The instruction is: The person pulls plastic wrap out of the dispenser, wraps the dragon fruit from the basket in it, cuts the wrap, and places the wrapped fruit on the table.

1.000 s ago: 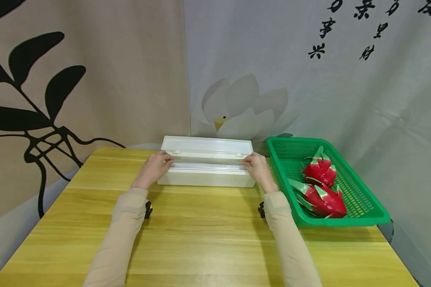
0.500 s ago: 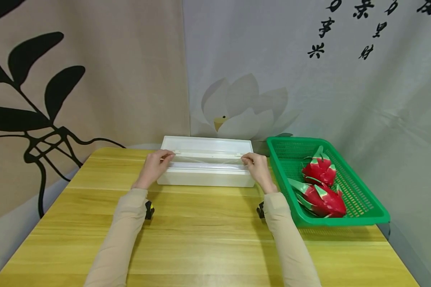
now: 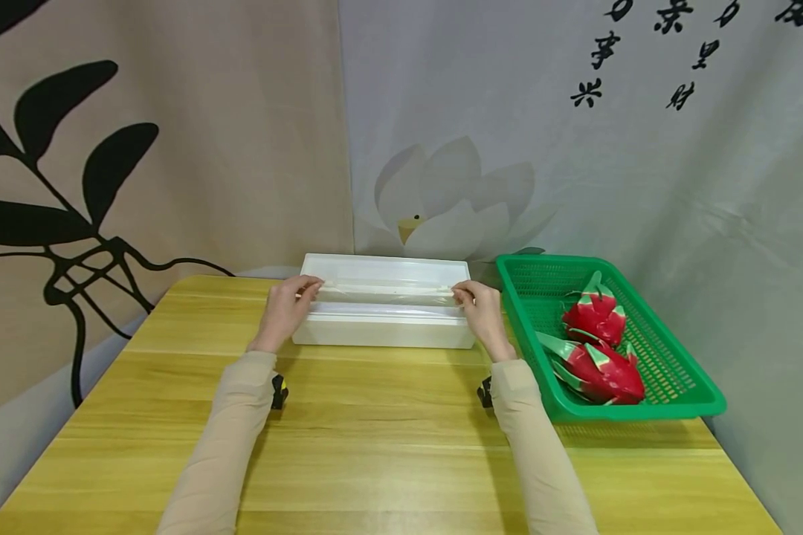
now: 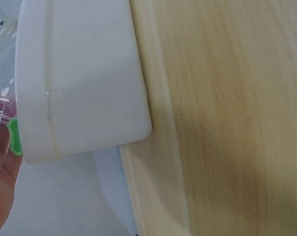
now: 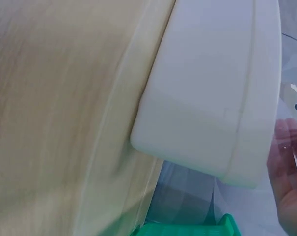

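A white cling film dispenser stands at the back of the table with its lid raised. Clear cling film stretches across its opening between both hands. My left hand pinches the film's left end, and my right hand pinches the right end. In the left wrist view, glossy wrinkled film lies over the left fingers, beside a small green part at the dispenser's end. The right wrist view shows the right fingers behind clear film past the box's edge.
A green plastic basket sits at the right, close to my right forearm. Two red dragon fruits with green tips lie in it. The wooden table ends at a printed curtain behind the dispenser.
Both hands have risen slightly, and the film between them has come up from the opening toward the raised lid. The basket and dispenser have stayed in place.
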Demonstrator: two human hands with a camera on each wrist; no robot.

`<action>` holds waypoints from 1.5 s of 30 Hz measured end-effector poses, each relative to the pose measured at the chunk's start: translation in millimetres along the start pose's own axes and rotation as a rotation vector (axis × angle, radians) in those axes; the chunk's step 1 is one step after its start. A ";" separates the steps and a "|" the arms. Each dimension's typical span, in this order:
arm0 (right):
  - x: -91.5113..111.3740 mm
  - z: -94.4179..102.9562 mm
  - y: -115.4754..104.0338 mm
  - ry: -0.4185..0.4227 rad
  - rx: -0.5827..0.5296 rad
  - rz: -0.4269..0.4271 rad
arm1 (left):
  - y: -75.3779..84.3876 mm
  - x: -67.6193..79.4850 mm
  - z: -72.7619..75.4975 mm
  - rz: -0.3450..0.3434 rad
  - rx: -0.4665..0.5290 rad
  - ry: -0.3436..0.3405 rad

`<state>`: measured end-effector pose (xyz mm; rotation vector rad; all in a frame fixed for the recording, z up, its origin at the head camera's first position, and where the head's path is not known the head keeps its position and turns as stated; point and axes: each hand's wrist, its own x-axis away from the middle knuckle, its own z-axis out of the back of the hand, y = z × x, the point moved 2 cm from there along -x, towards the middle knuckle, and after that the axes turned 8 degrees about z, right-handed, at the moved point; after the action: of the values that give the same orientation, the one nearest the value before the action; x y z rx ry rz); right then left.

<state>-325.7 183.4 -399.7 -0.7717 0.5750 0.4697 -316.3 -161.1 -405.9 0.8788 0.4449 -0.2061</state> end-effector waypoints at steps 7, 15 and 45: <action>-3.4 4.6 -4.7 0.001 0.004 -0.007 | 2.3 -2.5 3.0 -0.010 -0.001 0.009; -6.3 8.4 -8.8 0.022 0.003 0.014 | 8.5 -6.3 7.2 -0.063 0.021 0.033; -22.4 31.0 -31.7 0.118 -0.006 0.051 | 31.6 -16.1 28.8 -0.149 -0.006 0.118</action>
<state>-314.4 182.7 -351.3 -0.7958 0.7043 0.4749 -311.1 -164.0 -360.6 0.8554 0.6222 -0.2905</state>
